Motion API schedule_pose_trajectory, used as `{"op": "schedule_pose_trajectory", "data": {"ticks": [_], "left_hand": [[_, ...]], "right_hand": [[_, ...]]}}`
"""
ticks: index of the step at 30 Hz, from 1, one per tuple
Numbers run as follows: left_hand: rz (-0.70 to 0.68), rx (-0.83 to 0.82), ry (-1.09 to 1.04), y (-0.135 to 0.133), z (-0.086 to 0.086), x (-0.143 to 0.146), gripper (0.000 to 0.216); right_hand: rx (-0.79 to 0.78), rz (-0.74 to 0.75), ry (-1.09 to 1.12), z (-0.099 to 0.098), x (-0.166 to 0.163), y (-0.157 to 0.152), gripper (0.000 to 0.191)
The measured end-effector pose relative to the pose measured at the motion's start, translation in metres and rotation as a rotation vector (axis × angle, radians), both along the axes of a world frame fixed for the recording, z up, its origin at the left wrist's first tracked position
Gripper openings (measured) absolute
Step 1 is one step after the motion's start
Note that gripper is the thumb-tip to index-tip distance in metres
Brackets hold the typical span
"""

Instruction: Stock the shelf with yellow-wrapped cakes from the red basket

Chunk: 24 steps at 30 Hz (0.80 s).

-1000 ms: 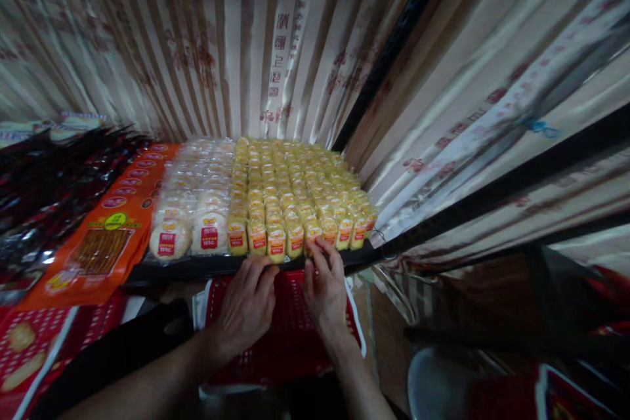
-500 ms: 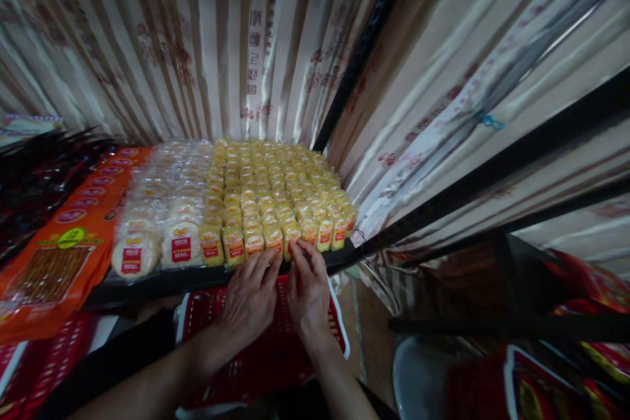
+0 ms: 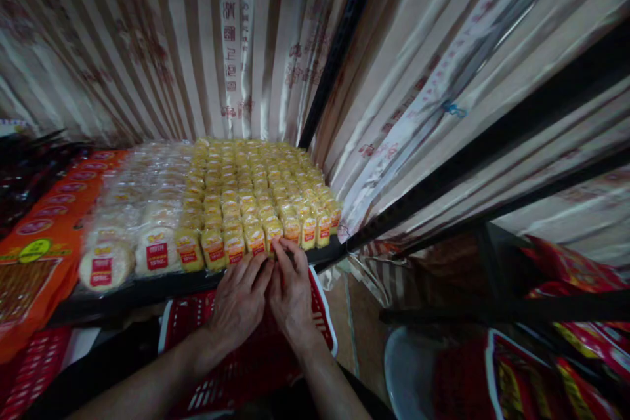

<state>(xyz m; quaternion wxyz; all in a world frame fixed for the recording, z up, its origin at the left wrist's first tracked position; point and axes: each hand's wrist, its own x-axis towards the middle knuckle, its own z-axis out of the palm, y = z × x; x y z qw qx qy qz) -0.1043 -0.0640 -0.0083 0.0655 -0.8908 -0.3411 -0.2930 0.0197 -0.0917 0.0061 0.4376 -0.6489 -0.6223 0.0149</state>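
Note:
Small yellow wrapped cakes point(image 3: 273, 231) with red-and-orange labels stand in tight rows on the dark shelf point(image 3: 147, 287). My left hand point(image 3: 241, 302) lies at the shelf's front edge, fingers stretched out just below the front row. Close beside it, my right hand point(image 3: 291, 292) has its fingers extended, with fingertips against the front of one yellow cake. Neither hand holds anything that I can see. Left of the yellow rows are round white wrapped crackers point(image 3: 157, 251), also lined up in rows.
Orange snack bags point(image 3: 39, 243) lie at the left. A red basket point(image 3: 216, 377) with a white rim sits beneath my hands. Black rack posts point(image 3: 339, 46) and pale printed curtains point(image 3: 207, 33) enclose the back. Lower right, another basket point(image 3: 492, 367) holds red-and-yellow packets.
The view has turned slightly right, so the shelf goods appear shifted left. My right hand has come closer to my left; both stay at the front row.

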Motion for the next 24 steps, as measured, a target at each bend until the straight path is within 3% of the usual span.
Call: {"op": "schedule_pose_trajectory", "data": {"ticks": [14, 24], "left_hand": [[-0.013, -0.06, -0.004, 0.014, 0.002, 0.0, 0.046], [0.015, -0.007, -0.009, 0.016, 0.006, 0.008, 0.047]], "right_hand": [[0.007, 0.043, 0.012, -0.004, 0.003, 0.006, 0.054], [0.004, 0.077, 0.033, -0.007, 0.008, 0.012, 0.053]]}}
